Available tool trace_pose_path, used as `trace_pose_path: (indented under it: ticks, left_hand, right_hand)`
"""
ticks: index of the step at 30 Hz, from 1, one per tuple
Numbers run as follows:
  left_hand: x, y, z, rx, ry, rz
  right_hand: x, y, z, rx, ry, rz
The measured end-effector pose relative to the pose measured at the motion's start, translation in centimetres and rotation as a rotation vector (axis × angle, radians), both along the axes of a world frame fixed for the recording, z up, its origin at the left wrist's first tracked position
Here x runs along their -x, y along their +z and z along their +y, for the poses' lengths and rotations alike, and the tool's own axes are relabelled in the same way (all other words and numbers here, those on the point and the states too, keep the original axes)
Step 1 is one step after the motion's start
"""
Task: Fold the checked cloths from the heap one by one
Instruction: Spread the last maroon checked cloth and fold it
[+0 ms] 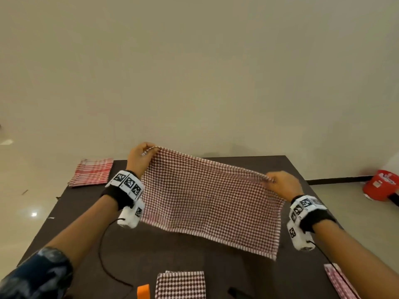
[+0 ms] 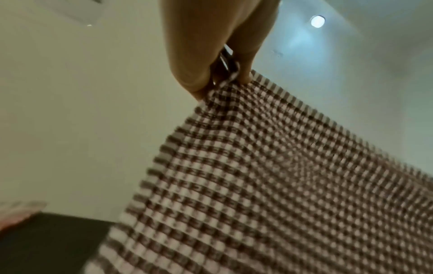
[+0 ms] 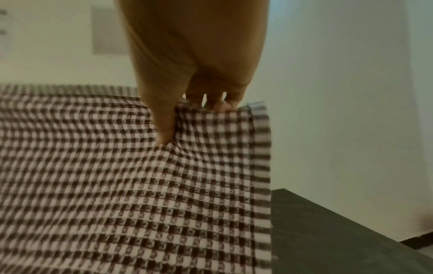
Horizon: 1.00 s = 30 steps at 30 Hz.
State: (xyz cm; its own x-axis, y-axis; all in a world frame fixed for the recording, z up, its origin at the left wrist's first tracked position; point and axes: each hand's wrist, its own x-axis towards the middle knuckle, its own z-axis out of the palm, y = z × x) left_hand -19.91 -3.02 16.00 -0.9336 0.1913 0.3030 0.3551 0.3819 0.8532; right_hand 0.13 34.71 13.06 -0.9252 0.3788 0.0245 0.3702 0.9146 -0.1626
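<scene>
Both wrist views are blurred and cut the cloth (image 1: pixel 207 203) off at the frame edges. Only the head view shows the table (image 1: pixel 90 244), a folded cloth (image 1: pixel 180 284) near the front edge and another (image 1: pixel 91 172) at the far left corner. The left hand (image 1: pixel 139 157) and right hand (image 1: pixel 282 186) each pinch a top corner, holding the cloth spread above the table.
</scene>
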Motion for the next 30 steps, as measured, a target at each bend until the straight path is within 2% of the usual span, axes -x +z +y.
trace_pose_path:
  ticks: [2, 4, 7, 12, 16, 19, 22, 24, 25, 27, 30]
  left_hand:
    - [0.3, 1.0, -0.2, -0.153, 0.029, -0.04]
    - [0.1, 1.8, -0.8, -0.307, -0.071, -0.092]
    - [-0.7, 0.7, -2.9, -0.274, -0.203, -0.155]
    - [-3.1, -4.6, -6.8, -0.088, -0.337, -0.359]
    - [-5.5, -9.4, -8.3, 0.0, -0.434, -0.542]
    - [-7.2, -12.2, -9.1, 0.188, -0.547, -0.741]
    - [-8.3, -14.2, -9.4, 0.47, -0.639, -0.877]
    - [-8.6, -14.7, -8.4, 0.487, -0.615, -0.967]
    - [-8.8, -14.6, -7.6, 0.481, -0.598, -0.957]
    - [-9.0, -14.5, -4.5, 0.521, -0.548, -0.847]
    - [-9.1, -15.8, 1.8, 0.729, -0.524, -0.564]
  right_hand:
    - [0.5, 2.0, 1.0, 0.023, -0.018, 0.222]
    - [0.4, 3.5, 1.6, 0.036, 0.02, 0.401]
    - [-1.1, 3.3, 2.1, 0.045, 0.117, 0.468]
    - [-5.0, -2.8, 2.1, -0.036, 0.372, 0.283]
    - [-7.8, -8.8, 2.1, 0.061, 0.41, 0.101]
    - [-10.1, -12.3, 2.5, 0.181, 0.39, -0.018]
    - [-11.2, -14.1, 2.0, 0.213, 0.415, -0.138]
    - [-10.5, -14.5, 0.9, 0.201, 0.442, -0.214]
    - [-9.9, -14.3, -0.5, 0.25, 0.414, -0.257]
    - [-7.3, -14.6, -2.9, 0.334, 0.368, -0.232]
    - [-1.8, -15.7, -7.1, 0.324, 0.394, -0.194]
